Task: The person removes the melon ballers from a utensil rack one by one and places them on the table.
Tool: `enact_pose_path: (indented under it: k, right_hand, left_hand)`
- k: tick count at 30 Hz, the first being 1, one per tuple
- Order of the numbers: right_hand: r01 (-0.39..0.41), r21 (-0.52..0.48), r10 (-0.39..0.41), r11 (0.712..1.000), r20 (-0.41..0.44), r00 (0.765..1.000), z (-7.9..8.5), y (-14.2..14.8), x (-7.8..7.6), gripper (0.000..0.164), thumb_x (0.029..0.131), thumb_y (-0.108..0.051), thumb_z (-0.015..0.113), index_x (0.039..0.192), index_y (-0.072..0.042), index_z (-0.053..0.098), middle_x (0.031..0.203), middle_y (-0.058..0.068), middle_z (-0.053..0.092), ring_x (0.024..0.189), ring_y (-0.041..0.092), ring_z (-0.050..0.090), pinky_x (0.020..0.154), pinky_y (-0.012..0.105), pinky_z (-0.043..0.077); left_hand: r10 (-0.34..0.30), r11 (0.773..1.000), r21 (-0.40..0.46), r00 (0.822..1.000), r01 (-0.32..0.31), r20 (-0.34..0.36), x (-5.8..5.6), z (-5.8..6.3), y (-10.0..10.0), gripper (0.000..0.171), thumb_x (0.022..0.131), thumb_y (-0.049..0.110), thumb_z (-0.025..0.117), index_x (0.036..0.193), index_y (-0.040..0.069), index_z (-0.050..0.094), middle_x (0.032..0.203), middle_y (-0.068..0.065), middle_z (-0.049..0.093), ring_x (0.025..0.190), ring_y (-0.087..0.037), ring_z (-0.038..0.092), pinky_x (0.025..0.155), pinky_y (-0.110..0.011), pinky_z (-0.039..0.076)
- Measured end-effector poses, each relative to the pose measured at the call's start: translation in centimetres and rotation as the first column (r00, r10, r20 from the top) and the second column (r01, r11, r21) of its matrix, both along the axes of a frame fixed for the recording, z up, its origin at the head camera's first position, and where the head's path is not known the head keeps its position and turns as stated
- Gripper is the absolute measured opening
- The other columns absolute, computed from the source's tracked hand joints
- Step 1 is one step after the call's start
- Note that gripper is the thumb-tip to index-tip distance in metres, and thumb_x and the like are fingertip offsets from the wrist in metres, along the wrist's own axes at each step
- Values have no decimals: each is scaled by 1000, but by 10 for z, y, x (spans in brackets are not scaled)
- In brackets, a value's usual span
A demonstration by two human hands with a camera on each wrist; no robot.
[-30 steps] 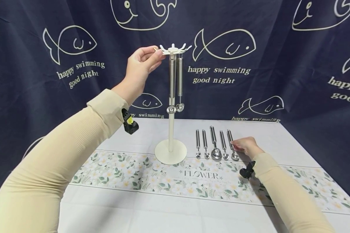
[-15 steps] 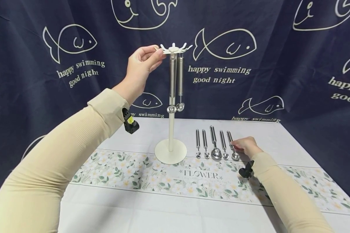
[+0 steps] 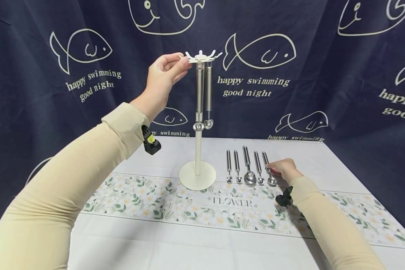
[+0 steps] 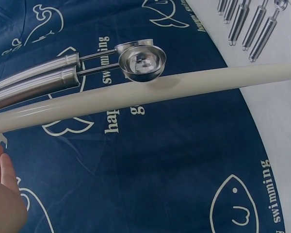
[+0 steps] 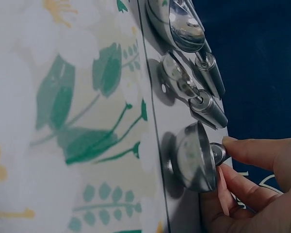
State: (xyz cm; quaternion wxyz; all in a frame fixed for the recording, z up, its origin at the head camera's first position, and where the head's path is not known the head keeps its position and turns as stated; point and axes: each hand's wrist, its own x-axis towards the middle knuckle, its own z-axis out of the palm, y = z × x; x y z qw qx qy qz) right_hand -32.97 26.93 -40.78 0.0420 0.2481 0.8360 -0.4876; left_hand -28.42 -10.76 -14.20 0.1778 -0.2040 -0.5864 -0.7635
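A cream-white hanging stand [image 3: 198,150] with hooks around its top rises from a round base. My left hand [image 3: 162,80] pinches one hook at the left of its top. Two steel scoops [image 3: 200,92] hang from the stand, handles up and bowls down; their bowls also show in the left wrist view, beside the pole [image 4: 199,82]. On the table, my right hand [image 3: 285,169] pinches the handle of the rightmost scoop [image 3: 272,181] in a row. In the right wrist view, thumb and fingers hold that scoop's handle just behind its round bowl [image 5: 191,158], which lies near the cloth.
Several steel scoops lie in a row left of the right hand, the largest [image 3: 250,177] in the middle. A floral runner [image 3: 138,198] crosses the white table [image 3: 162,240]. Behind stands a dark blue curtain [image 3: 138,45] with fish drawings.
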Motion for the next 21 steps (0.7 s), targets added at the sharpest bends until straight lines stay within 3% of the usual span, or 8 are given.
enact_pose_path:
  k: [8,14,21]
  right_hand:
    - [-10,-17,10,1000,24,1000,3,3,1,69,80,-15,77,132,17,45,52,-9,57,48,3,58,60,18,52]
    - [9,-185,-11,983,-13,1000,5,8,1,69,82,-4,72,136,19,36,53,-5,59,44,4,61,59,20,60]
    - [20,-199,-27,980,-37,999,11,10,1,70,83,-4,69,138,18,33,57,-4,59,48,4,63,64,22,61]
  left_hand:
    - [-4,1000,9,1000,4,-2,0,0,0,17,88,5,70,102,7,59,95,-5,67,101,-22,69,98,-26,53]
    - [0,1000,11,1000,0,-1,-1,0,0,19,88,5,70,104,5,59,95,-5,68,102,-23,69,98,-27,53]
    - [12,1000,2,1000,-12,-2,-2,0,0,22,87,4,71,105,3,59,95,-4,68,104,-25,69,97,-27,53]
